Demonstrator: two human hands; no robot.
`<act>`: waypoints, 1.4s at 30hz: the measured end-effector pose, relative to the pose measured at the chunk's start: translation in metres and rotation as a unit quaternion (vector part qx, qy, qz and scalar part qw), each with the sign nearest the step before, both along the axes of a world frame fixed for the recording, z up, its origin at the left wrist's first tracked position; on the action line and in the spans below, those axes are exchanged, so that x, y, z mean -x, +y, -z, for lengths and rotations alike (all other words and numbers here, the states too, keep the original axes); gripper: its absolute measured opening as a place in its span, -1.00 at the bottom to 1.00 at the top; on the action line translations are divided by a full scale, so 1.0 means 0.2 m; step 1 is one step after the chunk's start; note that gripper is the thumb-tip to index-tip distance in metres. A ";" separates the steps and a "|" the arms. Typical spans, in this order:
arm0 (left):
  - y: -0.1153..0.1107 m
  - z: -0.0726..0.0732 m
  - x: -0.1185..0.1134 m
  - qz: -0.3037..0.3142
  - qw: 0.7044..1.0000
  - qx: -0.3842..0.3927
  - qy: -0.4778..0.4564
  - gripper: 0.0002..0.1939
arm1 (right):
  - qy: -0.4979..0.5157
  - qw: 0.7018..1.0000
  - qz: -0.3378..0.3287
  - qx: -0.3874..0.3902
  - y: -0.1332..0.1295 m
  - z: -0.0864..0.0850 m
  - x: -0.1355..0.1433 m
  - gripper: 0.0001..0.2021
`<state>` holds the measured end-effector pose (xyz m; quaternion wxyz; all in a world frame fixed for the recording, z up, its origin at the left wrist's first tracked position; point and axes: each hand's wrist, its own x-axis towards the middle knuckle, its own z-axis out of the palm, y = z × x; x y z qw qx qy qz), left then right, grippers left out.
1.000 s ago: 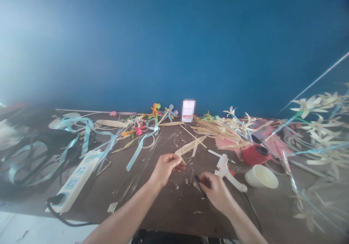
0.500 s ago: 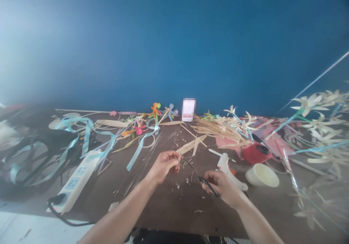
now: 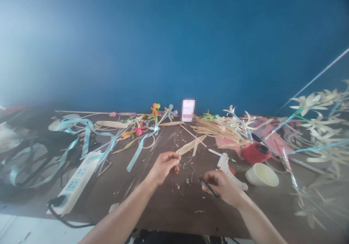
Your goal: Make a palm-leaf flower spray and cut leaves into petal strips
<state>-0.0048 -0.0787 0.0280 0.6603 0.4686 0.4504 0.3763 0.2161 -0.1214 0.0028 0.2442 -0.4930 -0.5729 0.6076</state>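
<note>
My left hand (image 3: 165, 167) is above the middle of the brown table, thumb and fingertips pinched together. Something pale and tiny may be between them; it is too small to name. My right hand (image 3: 222, 187) grips a slim black-handled tool (image 3: 208, 186). Its thin dark tip points up and left toward my left fingertips, with a small gap between. Edge-on like this, the kind of tool does not show clearly. Just beyond my left hand lie flat straw-coloured strips (image 3: 191, 146). Pale scraps (image 3: 187, 181) are scattered on the table below the tip.
A white glue gun (image 3: 224, 164), a pale cup (image 3: 262, 175) and a red item (image 3: 255, 153) stand right of my right hand. A power strip (image 3: 77, 182) and blue ribbons (image 3: 87, 135) lie left. Straw flowers (image 3: 308, 104) reach in from the right. Behind is a blue wall (image 3: 174, 48).
The tool's tip has drawn back slightly from my left fingertips, where it was touching or nearly so. Both hands stay almost in place.
</note>
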 end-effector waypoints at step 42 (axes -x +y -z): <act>0.03 -0.01 0.03 0.065 0.997 -0.013 0.048 -0.88 | 0.014 0.998 -0.042 0.051 0.01 -0.09 -0.03 -0.77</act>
